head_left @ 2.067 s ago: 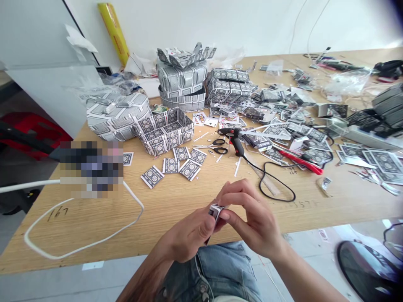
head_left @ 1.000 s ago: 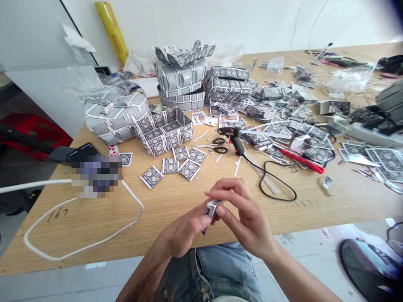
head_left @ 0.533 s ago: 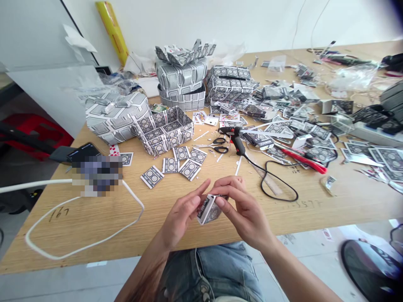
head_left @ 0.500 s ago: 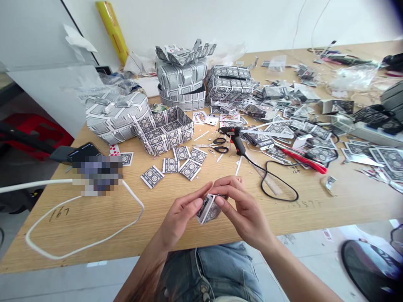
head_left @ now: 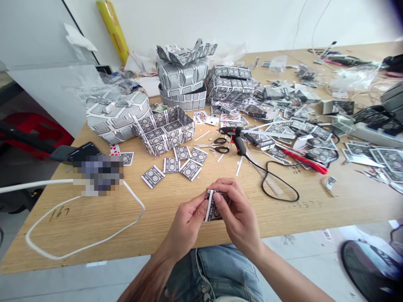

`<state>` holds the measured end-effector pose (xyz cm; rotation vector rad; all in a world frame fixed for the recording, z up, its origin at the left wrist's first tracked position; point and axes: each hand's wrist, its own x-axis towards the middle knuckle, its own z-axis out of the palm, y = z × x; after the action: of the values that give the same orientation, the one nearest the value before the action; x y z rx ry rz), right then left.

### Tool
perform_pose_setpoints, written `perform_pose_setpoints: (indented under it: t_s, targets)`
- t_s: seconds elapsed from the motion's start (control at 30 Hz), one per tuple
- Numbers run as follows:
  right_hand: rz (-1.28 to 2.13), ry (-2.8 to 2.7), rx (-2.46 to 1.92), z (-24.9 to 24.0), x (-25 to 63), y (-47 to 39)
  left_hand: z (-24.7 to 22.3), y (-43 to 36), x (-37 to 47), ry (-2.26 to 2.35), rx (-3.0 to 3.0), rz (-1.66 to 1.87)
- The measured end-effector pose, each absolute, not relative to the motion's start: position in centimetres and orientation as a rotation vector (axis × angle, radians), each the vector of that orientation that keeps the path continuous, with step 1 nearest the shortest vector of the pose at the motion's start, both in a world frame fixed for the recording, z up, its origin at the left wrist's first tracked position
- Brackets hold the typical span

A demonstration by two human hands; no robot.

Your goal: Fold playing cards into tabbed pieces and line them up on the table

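Above the table's near edge, both hands are closed on a folded playing card [head_left: 214, 209] with a black-and-white patterned back and a white border strip. My left hand [head_left: 190, 220] pinches its left edge between thumb and fingers. My right hand [head_left: 237, 212] presses a thumb on its patterned face, the other fingers curled over the top and behind. Beyond the hands lie several folded card squares [head_left: 171, 165], a pair of black-handled scissors [head_left: 220, 145] and a black glue gun [head_left: 238, 140] with a white stick in it.
An open box woven from cards [head_left: 166, 132] stands behind the squares, near a lidded card box [head_left: 118, 115] and stacked card boxes [head_left: 182, 79]. Loose cards [head_left: 317, 130] cover the right side. A white cable [head_left: 94, 242] loops at left; a red-handled tool [head_left: 302, 159] lies right.
The card has turned so its patterned face shows flatter toward me. My left hand has shifted slightly right and its fingers have closed in on the card's edge.
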<state>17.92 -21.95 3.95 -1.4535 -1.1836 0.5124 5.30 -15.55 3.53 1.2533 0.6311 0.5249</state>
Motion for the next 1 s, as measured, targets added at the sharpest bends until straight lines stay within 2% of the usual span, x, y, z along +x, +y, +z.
perform_pose_setpoints:
  t_s: [0.27, 0.47, 0.77, 0.87, 1.0]
  targets:
    - [0.332, -1.306, -1.484, 3.3, 17.3, -21.8, 3.2, -17.9, 6.1, 0.644, 0.736, 0.660]
    - [0.322, -1.438, -1.374, 3.5, 18.0, -21.7, 4.3, -17.8, 5.7, 0.589, 0.954, 0.591]
    - [0.291, -1.609, -1.365, 3.7, 18.9, -21.9, 4.7, -19.0, 5.5, 0.760, 1.315, 0.664]
    - [0.338, -1.658, -1.357, 3.6, 19.0, -21.9, 4.3, -18.8, 6.0, 0.765, 1.118, 0.710]
    - [0.572, -1.543, -1.312, 3.8, 19.8, -22.3, 3.9, -17.1, 6.3, 0.767, 0.621, 0.747]
